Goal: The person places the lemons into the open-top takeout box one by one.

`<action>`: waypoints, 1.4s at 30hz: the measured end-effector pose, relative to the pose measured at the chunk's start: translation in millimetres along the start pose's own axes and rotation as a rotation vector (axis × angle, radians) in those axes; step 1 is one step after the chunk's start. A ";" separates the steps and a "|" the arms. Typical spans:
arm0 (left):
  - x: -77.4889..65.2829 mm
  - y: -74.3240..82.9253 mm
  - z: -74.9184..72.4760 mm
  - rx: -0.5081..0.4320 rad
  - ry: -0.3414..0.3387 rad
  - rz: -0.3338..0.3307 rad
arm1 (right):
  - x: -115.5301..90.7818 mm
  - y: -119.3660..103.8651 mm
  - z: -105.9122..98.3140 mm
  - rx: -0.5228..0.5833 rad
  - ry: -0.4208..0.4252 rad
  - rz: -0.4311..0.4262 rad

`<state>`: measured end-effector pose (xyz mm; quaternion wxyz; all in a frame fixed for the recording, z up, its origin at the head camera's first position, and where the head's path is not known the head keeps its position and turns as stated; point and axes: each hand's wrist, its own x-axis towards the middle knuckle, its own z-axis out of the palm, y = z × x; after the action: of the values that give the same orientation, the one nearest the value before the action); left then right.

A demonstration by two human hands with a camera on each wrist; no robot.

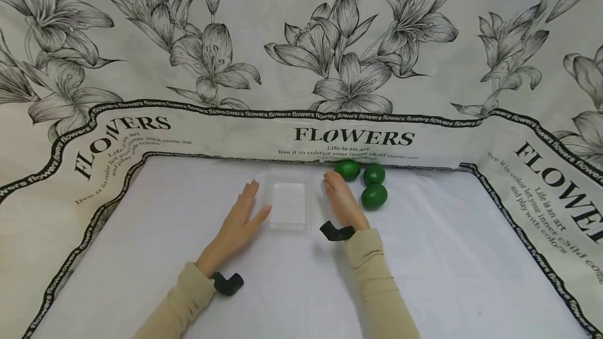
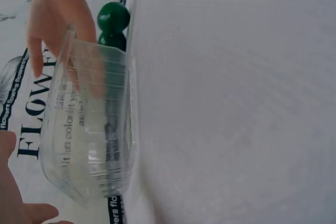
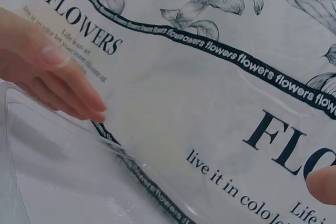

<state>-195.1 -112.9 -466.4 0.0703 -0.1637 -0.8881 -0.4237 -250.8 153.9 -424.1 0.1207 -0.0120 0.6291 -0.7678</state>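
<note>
Clear box on table, between hands. Left hand wide, thumb apart, empty; right hand straight-fingered, empty. Green limes just right. Likely risks: outward nudge rolls round limes; uneven push skids light box.

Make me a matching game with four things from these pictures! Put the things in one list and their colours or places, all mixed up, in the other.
Things:
1. Plastic container
2. Lime-like fruits
3. Sleeves
4. Right hand

Colours or places:
A. Beige
B. Between the container and the fruits
C. See-through
D. Dark green

Right pairs: 1-C, 2-D, 3-A, 4-B
</note>
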 end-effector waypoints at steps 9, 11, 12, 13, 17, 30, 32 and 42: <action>6.3 -17.0 2.1 0.120 -0.003 0.249 | -26.3 -26.1 -32.5 0.058 0.219 -0.315; 6.5 -21.7 3.8 0.111 -0.011 0.285 | -30.7 -29.8 -43.2 0.036 0.283 -0.377; 6.8 -23.8 4.6 0.101 -0.014 0.299 | -33.1 -30.8 -48.5 0.025 0.316 -0.398; 7.1 -25.9 5.4 0.096 -0.020 0.307 | -34.7 -31.1 -54.1 0.010 0.351 -0.417; 9.0 -32.2 7.2 0.091 -0.028 0.342 | -40.5 -26.4 -74.2 0.020 0.443 -0.454; 8.8 -37.7 10.0 0.082 -0.086 0.283 | -35.3 22.3 -110.9 -0.045 0.518 -0.322; 8.6 -36.7 9.3 0.079 -0.093 0.278 | -34.6 30.5 -113.9 -0.128 0.525 -0.327; 6.7 -36.1 10.4 0.089 -0.094 0.283 | -36.3 44.5 -112.8 -0.523 0.501 -0.309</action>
<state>-213.9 -124.5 -497.5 0.0947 -0.3037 -0.8764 -0.3616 -227.2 261.9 -485.8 -0.1607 0.0508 0.8043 -0.5698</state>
